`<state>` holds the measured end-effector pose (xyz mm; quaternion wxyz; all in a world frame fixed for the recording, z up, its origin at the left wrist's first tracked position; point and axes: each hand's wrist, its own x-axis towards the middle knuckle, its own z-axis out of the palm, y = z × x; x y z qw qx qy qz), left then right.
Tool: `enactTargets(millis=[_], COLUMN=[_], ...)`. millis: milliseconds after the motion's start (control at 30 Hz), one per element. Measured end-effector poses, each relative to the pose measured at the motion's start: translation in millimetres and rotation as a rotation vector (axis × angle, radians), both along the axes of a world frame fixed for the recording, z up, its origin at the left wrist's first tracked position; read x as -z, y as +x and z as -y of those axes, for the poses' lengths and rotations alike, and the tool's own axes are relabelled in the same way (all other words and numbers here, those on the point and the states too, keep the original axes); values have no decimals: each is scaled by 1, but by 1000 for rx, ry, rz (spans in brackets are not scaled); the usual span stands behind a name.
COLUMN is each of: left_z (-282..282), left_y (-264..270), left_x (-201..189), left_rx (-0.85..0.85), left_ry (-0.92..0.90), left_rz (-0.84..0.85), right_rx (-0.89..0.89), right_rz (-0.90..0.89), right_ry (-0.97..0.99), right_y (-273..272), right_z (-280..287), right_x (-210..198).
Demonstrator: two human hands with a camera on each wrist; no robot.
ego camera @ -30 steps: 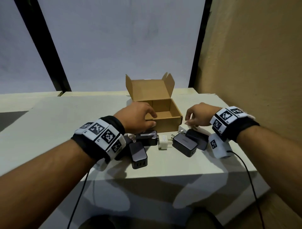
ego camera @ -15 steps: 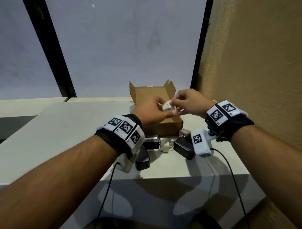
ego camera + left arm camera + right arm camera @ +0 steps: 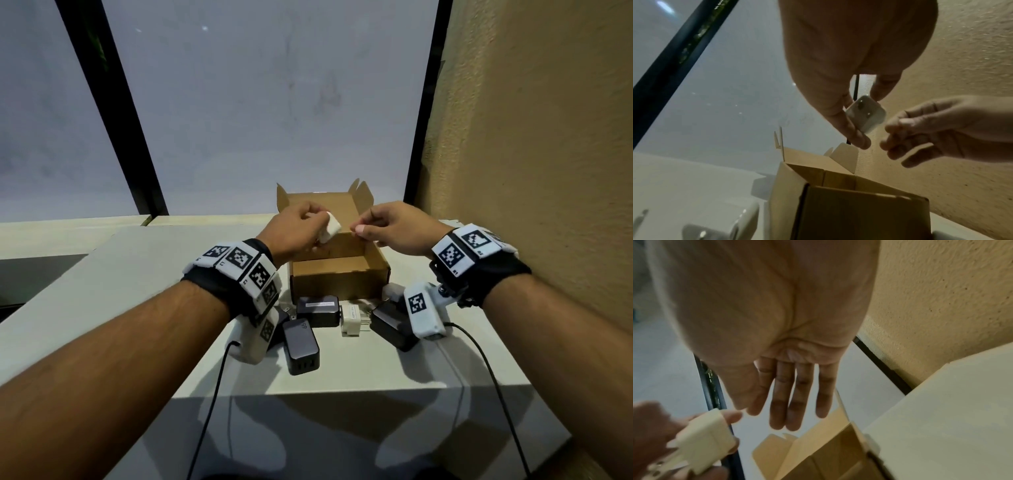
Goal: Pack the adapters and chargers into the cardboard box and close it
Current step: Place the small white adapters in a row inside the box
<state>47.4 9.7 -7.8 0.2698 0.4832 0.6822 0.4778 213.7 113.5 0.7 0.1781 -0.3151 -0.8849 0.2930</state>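
Head view: white adapter (image 3: 329,230) being held over the open box (image 3: 337,274).
It is being pinched by the left hand (image 3: 297,230); nothing is being held by the right hand (image 3: 394,229), its fingers loose.

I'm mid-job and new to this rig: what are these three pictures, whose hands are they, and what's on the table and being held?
There is no machine: a person works with bare hands, wearing marker-covered bands with a small camera on each wrist, plus a head camera. The wide picture is from the head; the other two look along each palm toward the fingers.

The left hand pinches a small white adapter above the open cardboard box, whose lid stands up. The right hand is beside it, empty, fingers straight in its wrist view.

On the white table, in front of the box, lie black chargers and another white adapter, not yet packed. Part of the box's inside is hidden.
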Motion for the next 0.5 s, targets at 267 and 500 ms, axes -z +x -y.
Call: enactTargets(millis=[267, 500], left_z=[-13, -27], left_y=[-18, -36], left_x=[2, 12], left_rx=[-13, -27], left_ry=[37, -50], left_rz=[252, -252], right_rx=[192, 97], right_rz=[415, 595], right_ry=[201, 275], right_y=[0, 0], right_z=[-31, -31], right_x=[29, 27])
